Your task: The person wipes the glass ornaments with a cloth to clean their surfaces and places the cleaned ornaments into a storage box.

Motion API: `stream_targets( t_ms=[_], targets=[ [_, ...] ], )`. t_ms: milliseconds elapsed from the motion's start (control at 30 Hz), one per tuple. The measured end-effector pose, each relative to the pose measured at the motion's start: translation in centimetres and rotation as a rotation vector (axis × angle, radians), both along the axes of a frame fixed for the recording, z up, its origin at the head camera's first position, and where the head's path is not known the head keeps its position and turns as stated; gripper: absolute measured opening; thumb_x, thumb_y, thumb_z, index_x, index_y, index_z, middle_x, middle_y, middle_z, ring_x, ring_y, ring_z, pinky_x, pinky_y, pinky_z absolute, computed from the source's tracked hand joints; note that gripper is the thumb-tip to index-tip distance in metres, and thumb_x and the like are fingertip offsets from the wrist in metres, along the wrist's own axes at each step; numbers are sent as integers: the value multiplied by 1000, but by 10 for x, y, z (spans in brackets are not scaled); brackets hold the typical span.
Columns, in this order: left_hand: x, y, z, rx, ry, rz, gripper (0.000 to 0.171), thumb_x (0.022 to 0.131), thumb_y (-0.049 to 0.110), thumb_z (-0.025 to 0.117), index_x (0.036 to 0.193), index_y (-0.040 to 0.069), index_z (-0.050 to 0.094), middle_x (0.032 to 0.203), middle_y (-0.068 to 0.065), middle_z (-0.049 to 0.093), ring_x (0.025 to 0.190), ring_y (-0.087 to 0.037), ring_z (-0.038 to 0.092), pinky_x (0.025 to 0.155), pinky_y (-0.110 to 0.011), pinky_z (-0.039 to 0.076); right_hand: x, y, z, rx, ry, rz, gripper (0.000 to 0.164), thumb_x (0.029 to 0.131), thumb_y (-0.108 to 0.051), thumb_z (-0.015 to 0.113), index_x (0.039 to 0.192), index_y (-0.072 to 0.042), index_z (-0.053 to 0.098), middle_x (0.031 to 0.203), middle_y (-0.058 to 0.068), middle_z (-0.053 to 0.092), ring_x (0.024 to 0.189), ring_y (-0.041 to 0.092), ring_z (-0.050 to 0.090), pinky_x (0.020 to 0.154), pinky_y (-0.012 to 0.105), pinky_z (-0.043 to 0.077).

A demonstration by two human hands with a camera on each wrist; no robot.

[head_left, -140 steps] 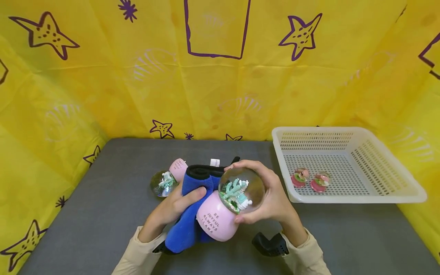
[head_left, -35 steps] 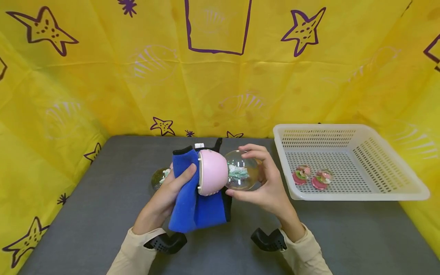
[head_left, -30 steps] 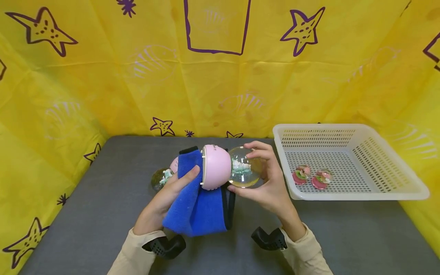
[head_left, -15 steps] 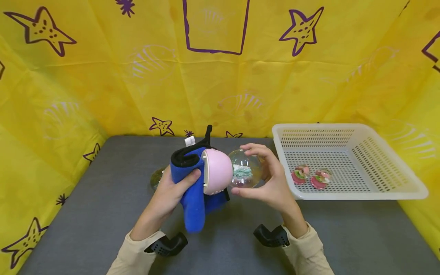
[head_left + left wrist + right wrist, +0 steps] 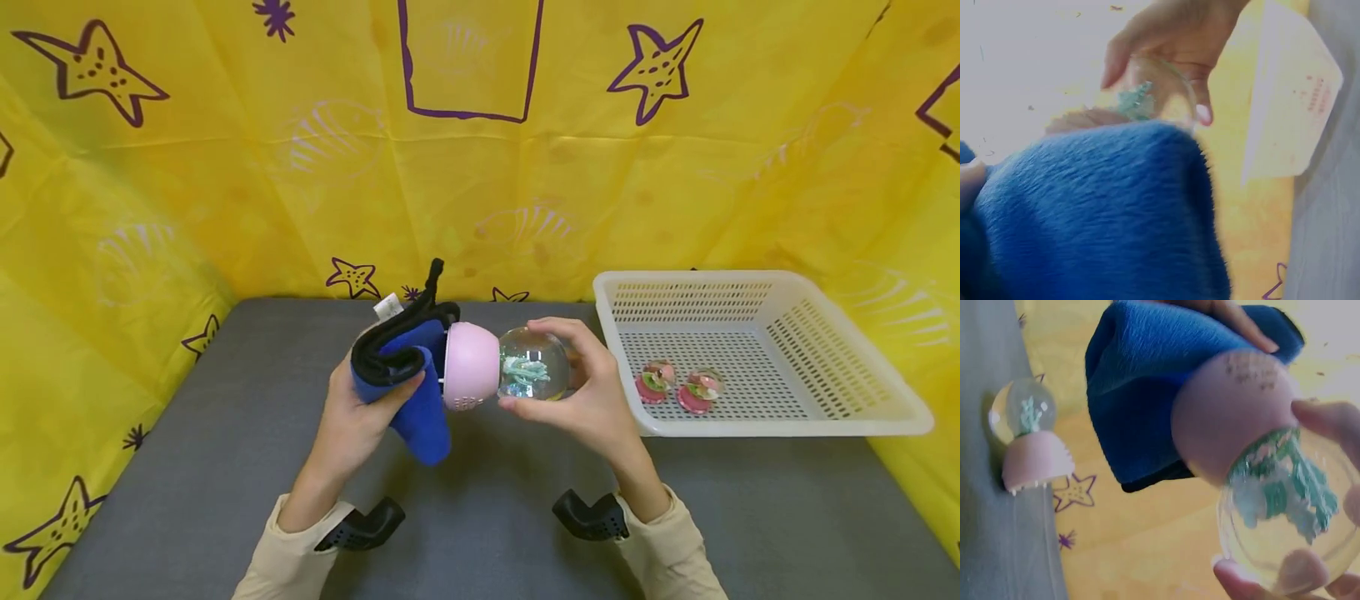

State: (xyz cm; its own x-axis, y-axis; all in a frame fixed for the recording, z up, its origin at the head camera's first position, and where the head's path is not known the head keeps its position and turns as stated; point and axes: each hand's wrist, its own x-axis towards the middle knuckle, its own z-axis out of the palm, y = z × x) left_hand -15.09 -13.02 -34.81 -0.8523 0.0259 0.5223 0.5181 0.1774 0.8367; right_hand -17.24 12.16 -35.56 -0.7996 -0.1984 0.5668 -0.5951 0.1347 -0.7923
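My right hand (image 5: 596,400) grips a snow globe by its clear ball (image 5: 534,363), which has a green and white figure inside. The globe lies sideways in the air, its pink base (image 5: 472,367) pointing left. In my left hand (image 5: 341,429) is a folded blue cloth (image 5: 423,421) with black edging and a white tag, held up against the underside of the base. The right wrist view shows brown lettering on the pink base (image 5: 1235,419). A second, similar snow globe (image 5: 1035,456) rests on the table in that view; in the head view my left hand and the cloth hide it.
A white perforated plastic basket (image 5: 757,427) stands on the right of the grey table (image 5: 480,533). Two small pink-based globe ornaments, one left (image 5: 655,383) and one right (image 5: 699,392), sit in it. A yellow patterned curtain (image 5: 480,183) encloses the back and sides.
The held globe has turned from tilted to sideways, base to the left. The cloth has moved onto the base's underside and lately bunched up. The second globe has passed out of sight in the head view.
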Motion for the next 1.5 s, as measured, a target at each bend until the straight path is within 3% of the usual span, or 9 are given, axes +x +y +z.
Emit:
stream_targets(
  t_ms=[133,300,400,567,667,767,1000,1200,1500],
  targets=[
    [0,1,0,-110,-12,-81,66,82,-8,73,141,12,52,136,-2,61,121,-9,59,103,-21,45,-1,-2,-2,56,35,-128,76,57,-6,96,125,-11,63,120,6,63,106,11,60,62,23,55],
    [2,4,0,-175,-58,-44,63,82,-3,75,139,13,54,137,-9,60,122,-6,56,103,-23,43,-4,0,-4,87,56,-264,73,57,-11,96,123,-11,65,118,8,65,102,8,58,54,20,51],
    [4,4,1,-116,-51,-13,59,81,-6,74,136,6,56,132,-1,63,119,-4,58,102,-20,44,-6,2,-5,93,52,-312,72,58,-12,96,123,-13,66,117,8,65,100,10,58,57,20,53],
    [4,4,2,57,80,79,53,79,-16,70,129,-9,54,121,18,64,110,-3,61,99,-17,46,-8,1,-6,165,111,-317,70,57,-18,97,121,-16,67,119,2,67,105,13,60,70,22,55],
    [3,2,-1,54,151,101,53,79,-17,70,128,-9,54,122,14,63,109,-5,61,99,-18,46,-9,-3,-6,246,160,-285,71,57,-22,98,120,-15,68,121,1,68,111,14,61,83,25,54],
    [-1,0,-5,-81,189,54,58,78,-15,72,133,-3,55,131,2,63,121,-12,58,107,-23,42,-7,-7,-6,287,171,-228,74,55,-24,98,121,-13,67,121,0,68,112,15,63,89,25,53],
    [-5,2,-11,-550,171,-132,64,78,-3,76,136,17,59,148,-6,53,144,-30,41,116,-53,34,-2,-9,-3,316,190,-213,77,51,-24,97,119,-10,65,108,5,73,83,13,66,65,22,51],
    [-2,2,-10,-688,260,-151,73,69,-15,72,135,14,61,149,-6,53,144,-31,41,112,-54,38,0,-8,-3,293,102,-258,73,55,-25,97,120,-14,65,109,0,73,81,11,65,64,25,52],
    [5,5,-2,-818,358,-196,74,69,-14,76,134,19,62,149,-4,52,143,-34,41,109,-54,41,0,-2,-6,244,-38,-340,68,58,-8,94,119,-8,64,118,8,71,104,26,68,81,48,56]
  ],
)
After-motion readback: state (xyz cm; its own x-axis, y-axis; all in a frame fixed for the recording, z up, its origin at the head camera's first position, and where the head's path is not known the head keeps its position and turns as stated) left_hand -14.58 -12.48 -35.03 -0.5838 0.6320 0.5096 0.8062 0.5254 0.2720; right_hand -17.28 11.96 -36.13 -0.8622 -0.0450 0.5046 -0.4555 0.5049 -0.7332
